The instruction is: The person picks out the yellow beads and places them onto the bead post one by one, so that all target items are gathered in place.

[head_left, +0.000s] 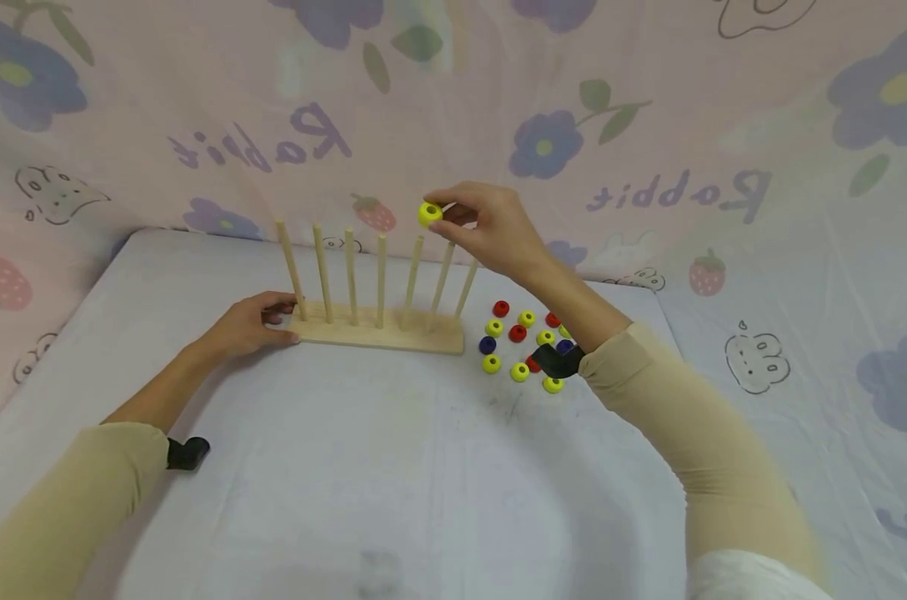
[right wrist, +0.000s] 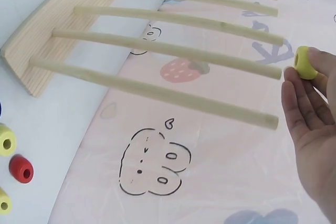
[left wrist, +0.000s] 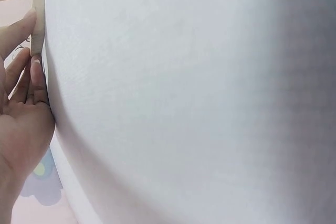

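Note:
A wooden peg stand rests on the white cloth, with a row of several upright pegs in its flat base. At the base's left end my left hand grips the wood, thumb on the near side; the left wrist view shows that hand at the board's edge. Between thumb and fingertips, my right hand pinches a yellow bead just above the peg tops on the right half. From the right wrist, the bead appears close to the peg ends but apart from them.
Loose yellow, red and dark blue beads lie right of the stand, some hidden by my right forearm. Behind the table hangs a printed cloth with flowers and rabbits. A black strap piece projects from the left sleeve.

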A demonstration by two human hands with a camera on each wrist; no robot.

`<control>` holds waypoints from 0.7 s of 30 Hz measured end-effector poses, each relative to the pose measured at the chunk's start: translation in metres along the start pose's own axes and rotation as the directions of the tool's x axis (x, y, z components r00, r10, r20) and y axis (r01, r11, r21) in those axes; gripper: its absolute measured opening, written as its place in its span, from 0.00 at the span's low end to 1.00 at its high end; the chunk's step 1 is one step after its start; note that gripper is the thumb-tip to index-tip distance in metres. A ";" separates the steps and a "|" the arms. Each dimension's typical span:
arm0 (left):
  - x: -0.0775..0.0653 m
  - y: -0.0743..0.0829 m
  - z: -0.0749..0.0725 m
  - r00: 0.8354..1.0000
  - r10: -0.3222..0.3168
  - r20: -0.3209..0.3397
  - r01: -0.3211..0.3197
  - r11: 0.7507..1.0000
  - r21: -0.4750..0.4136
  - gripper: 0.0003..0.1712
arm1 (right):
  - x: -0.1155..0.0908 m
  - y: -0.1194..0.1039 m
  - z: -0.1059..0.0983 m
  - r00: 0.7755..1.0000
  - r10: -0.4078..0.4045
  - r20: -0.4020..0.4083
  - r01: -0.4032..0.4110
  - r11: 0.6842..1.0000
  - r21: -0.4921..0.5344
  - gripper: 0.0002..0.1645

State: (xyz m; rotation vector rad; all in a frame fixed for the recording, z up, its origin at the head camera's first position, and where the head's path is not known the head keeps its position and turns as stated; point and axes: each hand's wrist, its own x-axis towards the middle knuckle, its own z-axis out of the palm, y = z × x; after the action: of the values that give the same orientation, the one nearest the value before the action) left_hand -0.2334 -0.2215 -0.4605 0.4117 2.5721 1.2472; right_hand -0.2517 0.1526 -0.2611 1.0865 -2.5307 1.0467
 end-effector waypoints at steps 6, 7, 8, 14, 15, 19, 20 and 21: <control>-0.001 0.000 0.001 1.000 -0.004 0.003 0.004 1.000 -0.015 0.42 | 0.009 -0.006 0.008 1.000 0.003 0.026 -0.004 0.999 0.034 0.20; -0.001 -0.001 0.001 1.000 -0.006 0.003 0.006 1.000 -0.013 0.42 | 0.011 -0.007 0.009 1.000 0.002 0.029 -0.003 0.999 0.039 0.20; 0.000 -0.001 0.001 1.000 -0.008 0.003 0.008 1.000 -0.012 0.42 | 0.013 -0.008 0.010 1.000 0.002 0.030 -0.003 0.999 0.045 0.20; -0.001 -0.002 0.001 1.000 -0.023 0.005 0.023 1.000 -0.003 0.44 | 0.022 -0.011 0.020 1.000 -0.002 0.025 0.000 0.998 0.061 0.20; -0.001 -0.002 0.001 1.000 -0.025 0.005 0.025 1.000 -0.003 0.44 | 0.024 -0.012 0.022 1.000 -0.006 0.024 0.004 0.998 0.065 0.20; -0.002 -0.002 0.001 1.000 -0.017 0.002 0.017 1.000 -0.012 0.44 | 0.030 -0.015 0.028 0.999 -0.022 0.028 0.020 0.996 0.086 0.20; -0.002 -0.001 0.001 1.000 -0.014 0.001 0.014 1.000 -0.012 0.44 | 0.032 -0.016 0.029 0.999 -0.028 0.029 0.026 0.996 0.089 0.19; -0.002 -0.001 0.000 1.000 -0.012 0.000 0.012 1.000 -0.014 0.44 | 0.034 -0.017 0.031 0.999 -0.034 0.030 0.031 0.995 0.097 0.19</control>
State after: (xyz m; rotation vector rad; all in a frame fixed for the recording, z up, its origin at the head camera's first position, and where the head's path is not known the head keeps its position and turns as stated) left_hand -0.2319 -0.2226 -0.4616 0.3936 2.5606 1.2598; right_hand -0.2610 0.1045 -0.2600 1.1748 -2.5003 1.1635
